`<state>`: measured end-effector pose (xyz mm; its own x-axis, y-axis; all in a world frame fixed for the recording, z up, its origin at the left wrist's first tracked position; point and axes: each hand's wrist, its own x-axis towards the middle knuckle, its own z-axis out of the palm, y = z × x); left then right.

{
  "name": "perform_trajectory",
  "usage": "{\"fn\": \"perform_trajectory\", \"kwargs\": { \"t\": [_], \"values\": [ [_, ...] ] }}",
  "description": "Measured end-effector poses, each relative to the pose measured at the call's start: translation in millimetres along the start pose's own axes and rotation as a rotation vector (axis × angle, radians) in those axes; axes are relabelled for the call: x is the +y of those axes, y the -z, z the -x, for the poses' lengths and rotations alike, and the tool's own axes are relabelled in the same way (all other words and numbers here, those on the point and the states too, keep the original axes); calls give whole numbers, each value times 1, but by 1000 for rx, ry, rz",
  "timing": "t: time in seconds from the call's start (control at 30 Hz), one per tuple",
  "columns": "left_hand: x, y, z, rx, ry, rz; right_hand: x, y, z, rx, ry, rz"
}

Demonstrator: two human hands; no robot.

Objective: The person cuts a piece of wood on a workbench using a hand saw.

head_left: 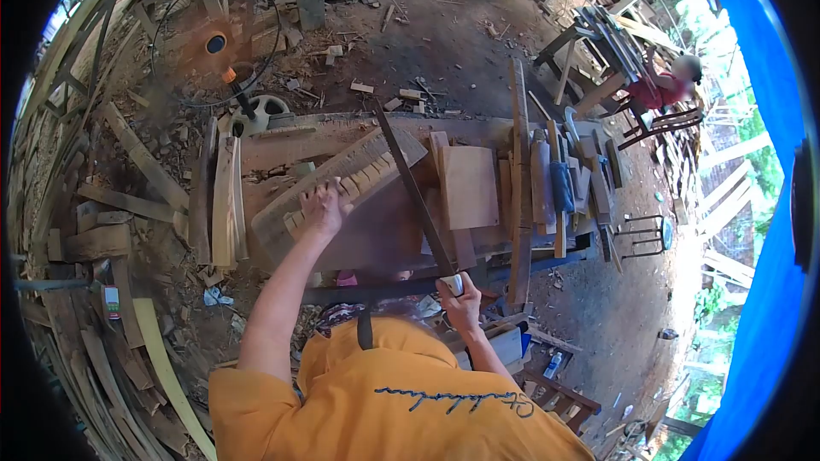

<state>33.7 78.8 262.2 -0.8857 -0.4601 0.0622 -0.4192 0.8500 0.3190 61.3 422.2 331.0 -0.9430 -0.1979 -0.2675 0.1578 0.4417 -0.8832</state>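
Note:
My right hand [462, 302] is closed around the pale handle of a handsaw [416, 192], low at the bench's near edge. Its long dark blade slants up and away to the left, passing over the right end of a wooden board [372, 172] with a row of notches cut along it. My left hand [322, 208] grips this board near its middle, fingers curled over the notched part. The board lies at a slant on the workbench [384, 226]. Right of the blade lies a flat, light wooden panel [471, 188].
A fan [215, 43] stands beyond the bench's left end. Planks [224, 205] lie at the left, and a long beam [519, 179] crosses the bench at the right beside more wood pieces. A person [670, 85] sits at the far right near a blue stool [664, 233]. Scraps litter the ground.

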Motion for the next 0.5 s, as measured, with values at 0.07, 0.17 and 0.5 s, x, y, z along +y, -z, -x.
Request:
{"fn": "perform_trajectory", "kwargs": {
  "t": [0.07,0.17,0.5],
  "values": [
    [1,-3,5,19,-26,-43,-4,-4,0,22,94,-8],
    [7,-6,6,-12,32,3,-7,-9,2,18,92,-28],
    [11,1,-6,54,7,58,-19,-24,-4,-60,148,117]
  ]
}}
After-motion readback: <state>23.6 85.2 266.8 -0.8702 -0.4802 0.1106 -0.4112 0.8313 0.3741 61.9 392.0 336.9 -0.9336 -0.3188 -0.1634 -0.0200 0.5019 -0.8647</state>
